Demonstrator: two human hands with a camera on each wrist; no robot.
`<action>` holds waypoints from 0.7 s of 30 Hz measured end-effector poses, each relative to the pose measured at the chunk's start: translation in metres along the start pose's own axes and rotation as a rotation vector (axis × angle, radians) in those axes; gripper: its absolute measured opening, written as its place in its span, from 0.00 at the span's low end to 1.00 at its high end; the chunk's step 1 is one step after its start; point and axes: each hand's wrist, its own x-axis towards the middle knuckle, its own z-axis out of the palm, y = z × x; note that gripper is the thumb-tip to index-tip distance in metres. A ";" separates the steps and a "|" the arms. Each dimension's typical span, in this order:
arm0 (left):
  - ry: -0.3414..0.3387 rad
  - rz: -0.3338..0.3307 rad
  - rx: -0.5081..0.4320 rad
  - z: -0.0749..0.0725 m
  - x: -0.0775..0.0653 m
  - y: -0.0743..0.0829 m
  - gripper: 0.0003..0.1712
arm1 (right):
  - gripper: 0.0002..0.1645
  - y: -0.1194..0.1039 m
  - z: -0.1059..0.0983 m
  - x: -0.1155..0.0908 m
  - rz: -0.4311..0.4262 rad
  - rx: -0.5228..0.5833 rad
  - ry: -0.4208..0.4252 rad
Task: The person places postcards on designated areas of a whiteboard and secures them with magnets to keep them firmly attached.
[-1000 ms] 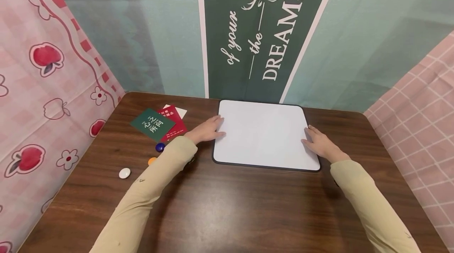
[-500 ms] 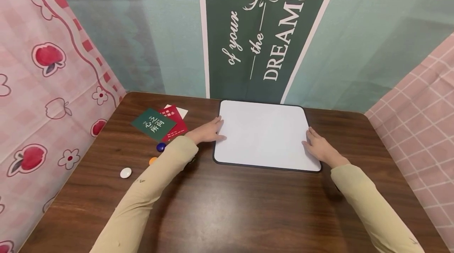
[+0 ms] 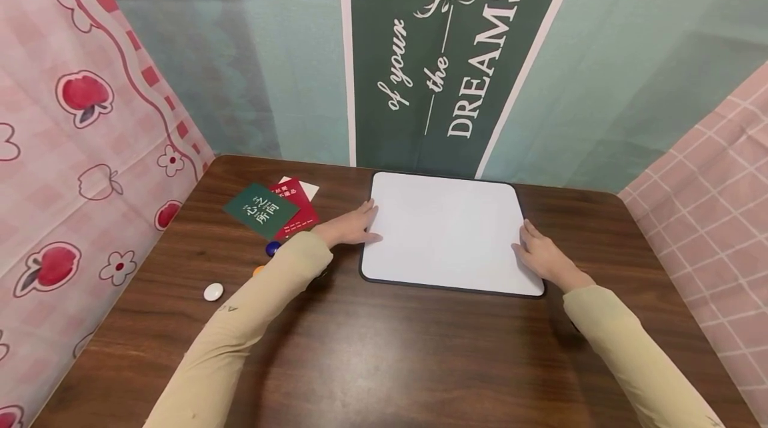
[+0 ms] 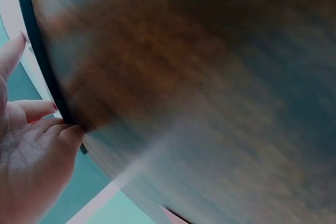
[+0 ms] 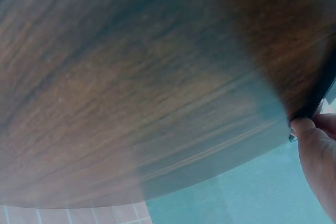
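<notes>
Whiteboard: lies at the far middle of the table (image 3: 372, 355), white face (image 3: 447, 235) up, between the two hands; whether any edge is raised cannot be told.
Left hand (image 3: 353, 223): grasping the board's left edge, thumb over the white face, some fingers bent against the dark rim.
Right hand (image 3: 545, 255): grasping the right edge, fingertips pinching the rim.
Slip risk: the holds look shallow, at the rim only; an uneven pull could probably let one side drop or skew the board.
Far-side risk: the board's far edge sits close to the green banner (image 3: 414, 115); a push away might bump the cloth.
Sleeve risk: the left sleeve (image 3: 240, 321) passes over the orange disc (image 3: 259, 271), beside the blue disc (image 3: 273, 248); a low sweep could drag either.
Left-side risk: a leftward slide might disturb the red card (image 3: 303, 213) and green card (image 3: 262, 211).
</notes>
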 end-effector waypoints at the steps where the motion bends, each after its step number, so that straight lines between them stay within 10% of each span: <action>1: -0.001 0.001 0.001 0.000 -0.001 0.000 0.46 | 0.38 0.000 0.000 -0.001 -0.001 0.001 0.001; 21: -0.022 0.003 -0.027 0.002 -0.017 0.002 0.47 | 0.36 -0.006 0.004 -0.011 -0.030 -0.020 0.032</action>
